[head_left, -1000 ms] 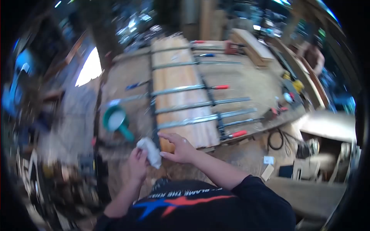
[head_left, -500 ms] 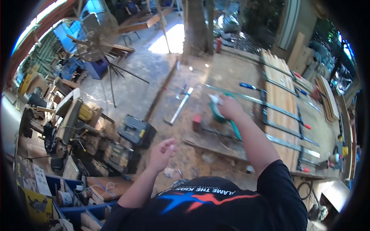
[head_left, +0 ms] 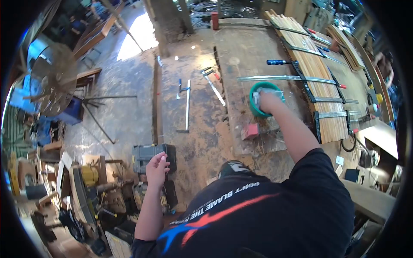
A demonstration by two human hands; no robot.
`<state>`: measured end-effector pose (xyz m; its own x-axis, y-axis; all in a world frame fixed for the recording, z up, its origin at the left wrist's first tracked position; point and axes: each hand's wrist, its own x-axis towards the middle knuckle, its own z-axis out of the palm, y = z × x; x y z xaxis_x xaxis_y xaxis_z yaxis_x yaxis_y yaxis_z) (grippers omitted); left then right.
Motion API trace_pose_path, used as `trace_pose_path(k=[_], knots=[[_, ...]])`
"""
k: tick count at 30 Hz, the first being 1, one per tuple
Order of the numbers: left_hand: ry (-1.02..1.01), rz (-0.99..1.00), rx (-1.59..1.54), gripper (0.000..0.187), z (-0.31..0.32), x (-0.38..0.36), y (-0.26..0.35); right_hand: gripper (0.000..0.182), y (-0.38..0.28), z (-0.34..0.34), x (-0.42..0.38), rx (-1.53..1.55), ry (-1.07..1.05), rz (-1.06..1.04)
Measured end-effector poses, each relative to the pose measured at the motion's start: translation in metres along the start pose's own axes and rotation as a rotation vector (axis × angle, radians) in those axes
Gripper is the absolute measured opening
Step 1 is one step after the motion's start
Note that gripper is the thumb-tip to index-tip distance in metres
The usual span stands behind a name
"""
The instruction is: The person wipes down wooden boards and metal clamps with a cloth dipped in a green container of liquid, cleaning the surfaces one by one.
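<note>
My right hand (head_left: 269,102) reaches into a round green tub (head_left: 254,103) on the workbench. Its fingers close on a crumpled whitish cloth or plastic sheet (head_left: 275,93); the fingertips are hidden in the tub. My left hand (head_left: 157,168) hangs in the air in front of a dark toolbox (head_left: 142,151), its fingers loosely curled and slightly apart, holding nothing. A small red block (head_left: 250,131) sits on the bench just in front of the tub.
Right of the tub, a panel of wooden strips (head_left: 312,60) is held by several bar clamps (head_left: 279,78). More clamps (head_left: 187,107) lie on the dusty floor. A standing fan (head_left: 53,79) is at left, near cluttered machinery (head_left: 81,185). Another person (head_left: 384,69) shows at far right.
My view has swung to the right and closer over the bench. My right hand, earlier lifting whitish material at the tub, is now down inside it. My left hand stays raised and empty.
</note>
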<state>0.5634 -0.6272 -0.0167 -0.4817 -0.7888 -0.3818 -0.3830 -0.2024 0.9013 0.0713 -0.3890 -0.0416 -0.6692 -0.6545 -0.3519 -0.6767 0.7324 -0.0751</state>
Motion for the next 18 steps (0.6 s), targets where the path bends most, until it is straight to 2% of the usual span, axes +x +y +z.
trace_pose_path(k=[1, 2, 3, 4, 5, 6, 7, 9, 11, 13, 14, 15, 16, 17, 18], knots=[[-0.046, 0.032, 0.018, 0.032, 0.011, 0.021, 0.011, 0.041, 0.0, 0.004, 0.001, 0.036, 0.017, 0.003], [-0.117, 0.027, 0.088, 0.032, 0.021, 0.04, 0.025, 0.04, 0.003, 0.013, 0.016, -0.038, -0.067, -0.024], [-0.218, 0.051, 0.154, 0.033, 0.032, 0.065, 0.036, 0.039, 0.002, 0.021, 0.017, 0.004, 0.008, 0.068], [-0.329, 0.006, 0.188, 0.032, 0.038, 0.098, 0.035, 0.039, 0.007, 0.022, 0.019, -0.066, -0.022, 0.015], [-0.417, 0.015, 0.301, 0.035, 0.04, 0.12, 0.037, 0.038, 0.002, 0.021, 0.014, 0.034, -0.05, 0.1], [-0.479, 0.085, 0.373, 0.035, 0.038, 0.149, 0.026, 0.037, -0.009, -0.005, -0.003, 0.027, -0.101, 0.097], [-0.474, 0.127, 0.486, 0.032, 0.039, 0.174, 0.026, 0.038, -0.003, 0.007, 0.005, 0.15, -0.035, 0.16], [-0.453, 0.211, 0.816, 0.037, 0.013, 0.209, 0.024, 0.04, -0.013, -0.014, -0.001, 0.052, -0.164, 0.135], [-0.317, 0.23, 1.019, 0.042, -0.046, 0.266, -0.041, 0.038, -0.013, -0.01, 0.001, 0.132, -0.067, 0.152], [-0.273, 0.122, 0.986, 0.047, -0.123, 0.302, -0.109, 0.039, -0.012, -0.006, 0.006, 0.164, -0.066, 0.188], [-0.584, 0.331, 1.52, 0.046, -0.169, 0.323, -0.138, 0.042, -0.011, -0.005, 0.007, 0.159, -0.104, 0.195], [-0.841, 0.731, 1.931, 0.045, -0.204, 0.34, -0.154, 0.046, -0.01, -0.008, 0.009, 0.153, -0.133, 0.201], [-0.882, 0.494, 1.827, 0.045, -0.204, 0.333, -0.149, 0.052, -0.013, -0.022, 0.008, 0.198, -0.162, 0.229], [-0.825, 0.268, 1.683, 0.045, -0.186, 0.339, -0.141, 0.059, -0.019, -0.041, 0.0, 0.248, -0.187, 0.26], [-0.767, 0.139, 1.571, 0.045, -0.168, 0.347, -0.13, 0.065, -0.023, -0.054, -0.004, 0.303, -0.198, 0.302]])
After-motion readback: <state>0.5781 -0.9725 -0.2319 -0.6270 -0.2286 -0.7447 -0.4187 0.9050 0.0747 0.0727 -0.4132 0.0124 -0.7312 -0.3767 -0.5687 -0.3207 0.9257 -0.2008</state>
